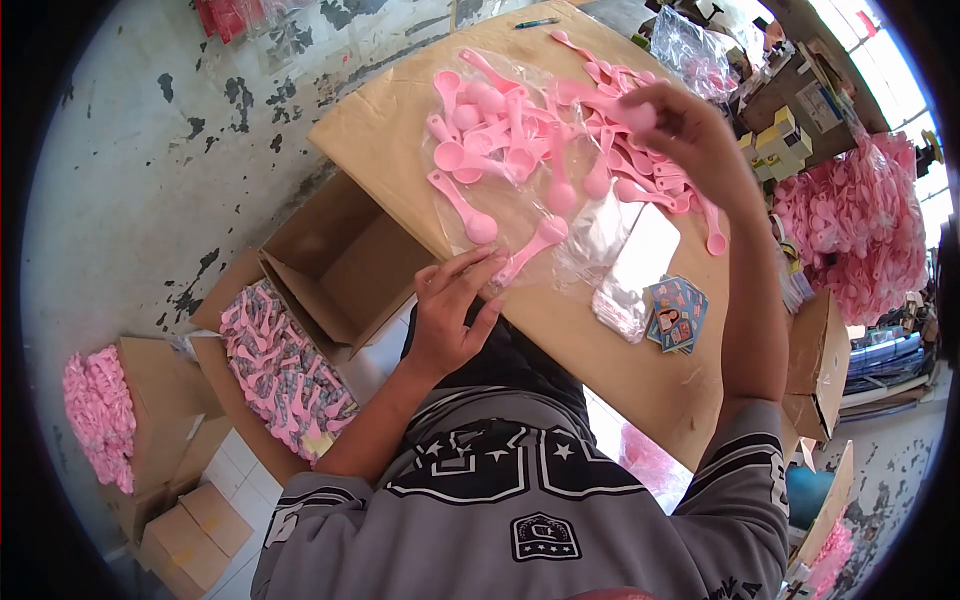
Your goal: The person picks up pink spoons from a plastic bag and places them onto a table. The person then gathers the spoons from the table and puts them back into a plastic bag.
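Note:
My left hand (pixel 452 312) is at the table's near edge, its thumb and fingers around the handle end of a pink measuring spoon (pixel 540 240). My right hand (pixel 685 135) is raised over the far right part of the pile, closed on another pink measuring spoon (pixel 636 116) that is blurred by motion. Between the hands, many pink spoons (pixel 520 155) lie heaped, the left ones on clear plastic (pixel 445 215). Nearer me are a stack of clear plastic bags (pixel 640 260) and several small printed cards (pixel 677 315).
The brown-covered table (pixel 380 120) also bears a pen (pixel 537 22). An open cardboard box (pixel 345 260) and a box of packed pink spoons (pixel 285 365) stand at left. Large bags of pink spoons (pixel 850 225) and a carton (pixel 818 365) are at right.

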The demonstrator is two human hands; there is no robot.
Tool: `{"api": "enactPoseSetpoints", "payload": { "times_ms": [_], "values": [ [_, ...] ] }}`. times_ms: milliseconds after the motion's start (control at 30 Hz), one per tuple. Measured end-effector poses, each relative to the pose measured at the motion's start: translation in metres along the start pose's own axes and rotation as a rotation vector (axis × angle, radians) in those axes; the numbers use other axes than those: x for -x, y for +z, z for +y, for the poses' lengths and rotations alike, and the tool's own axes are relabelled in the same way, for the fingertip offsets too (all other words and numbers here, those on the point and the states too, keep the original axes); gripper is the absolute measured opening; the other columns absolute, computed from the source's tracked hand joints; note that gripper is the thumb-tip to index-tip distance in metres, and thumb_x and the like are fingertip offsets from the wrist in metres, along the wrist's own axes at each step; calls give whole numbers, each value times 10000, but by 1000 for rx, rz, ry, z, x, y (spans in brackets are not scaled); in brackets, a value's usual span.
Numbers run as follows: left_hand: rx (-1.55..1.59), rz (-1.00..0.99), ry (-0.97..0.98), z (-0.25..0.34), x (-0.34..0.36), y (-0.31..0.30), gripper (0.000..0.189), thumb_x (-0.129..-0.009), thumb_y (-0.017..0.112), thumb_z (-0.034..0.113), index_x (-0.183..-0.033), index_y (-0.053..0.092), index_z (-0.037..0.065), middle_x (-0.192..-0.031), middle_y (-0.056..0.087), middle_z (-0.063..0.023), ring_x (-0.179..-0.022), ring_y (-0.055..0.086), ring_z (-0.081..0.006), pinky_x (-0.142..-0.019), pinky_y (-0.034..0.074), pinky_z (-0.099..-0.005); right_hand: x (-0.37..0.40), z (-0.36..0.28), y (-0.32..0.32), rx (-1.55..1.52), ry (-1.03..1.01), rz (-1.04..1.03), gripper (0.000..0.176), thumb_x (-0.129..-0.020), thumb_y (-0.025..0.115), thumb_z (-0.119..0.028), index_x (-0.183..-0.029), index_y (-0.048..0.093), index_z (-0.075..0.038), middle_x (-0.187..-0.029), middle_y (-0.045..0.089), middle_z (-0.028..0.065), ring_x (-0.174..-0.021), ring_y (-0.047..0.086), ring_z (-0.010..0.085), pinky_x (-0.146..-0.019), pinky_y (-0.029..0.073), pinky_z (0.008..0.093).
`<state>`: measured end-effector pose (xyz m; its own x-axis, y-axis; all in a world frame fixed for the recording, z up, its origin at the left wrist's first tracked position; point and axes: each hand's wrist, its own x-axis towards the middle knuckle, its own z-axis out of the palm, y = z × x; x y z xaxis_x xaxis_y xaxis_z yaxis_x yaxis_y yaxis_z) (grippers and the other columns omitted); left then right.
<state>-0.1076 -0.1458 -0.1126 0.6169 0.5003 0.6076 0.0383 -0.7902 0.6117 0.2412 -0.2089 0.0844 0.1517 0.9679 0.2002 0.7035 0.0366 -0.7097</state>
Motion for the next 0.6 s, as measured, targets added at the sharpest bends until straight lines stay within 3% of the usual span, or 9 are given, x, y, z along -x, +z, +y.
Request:
{"api": "enactPoseSetpoints", "payload": {
  "times_ms": [67, 267, 333, 367, 400, 467, 600],
  "values": [
    [-5, -4, -1, 0, 0, 0, 419, -1021, 725, 227, -1409, 695, 71, -1453, 749, -77, -1378, 647, -261, -1125, 379, -433, -4, 10, -13, -122, -35, 93, 397, -985, 742, 42, -1365, 718, -70, -1051, 701, 15, -973, 683, 77, -877, 569, 267],
    [-13, 4, 1, 0, 1, 2, 420, -1020, 724, 229, -1408, 696, 68, -1459, 749, -71, -1383, 643, -263, -1127, 375, -426, -4, 1, 41, 38, 2, 27, 314, -976, 803, -112, -1267, 706, -44, -952, 700, 27, -926, 705, 115, -804, 563, 316],
    [-13, 7, 1, 0, 2, 2, 419, -1022, 721, 230, -1406, 696, 66, -1458, 749, -72, -1384, 643, -265, -1128, 375, -425, -5, 7, 70, 73, -36, 17, 289, -958, 796, -145, -1194, 677, -29, -928, 727, 88, -904, 737, 184, -792, 572, 372],
    [-12, 7, 1, 0, 2, 2, 418, -1023, 718, 231, -1405, 697, 65, -1457, 749, -72, -1384, 642, -266, -1129, 376, -425, -5, 8, 82, 121, 18, -10, 270, -942, 768, -128, -1165, 653, -28, -936, 745, 161, -913, 761, 263, -797, 578, 402],
    [-12, 8, 1, 0, 2, 2, 417, -1023, 716, 231, -1404, 698, 63, -1457, 750, -73, -1384, 642, -267, -1129, 376, -425, -6, 7, 92, 233, 19, -26, 305, -936, 759, -145, -1178, 617, -25, -970, 746, 188, -953, 759, 351, -825, 577, 446],
    [-14, 2, -5, 1, 1, 2, 413, -1026, 711, 230, -1404, 699, 63, -1455, 750, -75, -1387, 640, -270, -1131, 379, -426, -7, 19, 116, 256, -23, 26, 341, -933, 745, -145, -1204, 579, -21, -998, 738, 217, -985, 739, 416, -868, 568, 498],
    [-17, -2, -6, 1, 1, 2, 409, -1028, 706, 227, -1401, 700, 60, -1455, 751, -78, -1393, 637, -273, -1134, 383, -425, -9, 22, 141, 325, -38, 93, 359, -934, 721, -119, -1235, 550, -23, -1025, 727, 239, -992, 719, 437, -894, 555, 520]
  ]
}}
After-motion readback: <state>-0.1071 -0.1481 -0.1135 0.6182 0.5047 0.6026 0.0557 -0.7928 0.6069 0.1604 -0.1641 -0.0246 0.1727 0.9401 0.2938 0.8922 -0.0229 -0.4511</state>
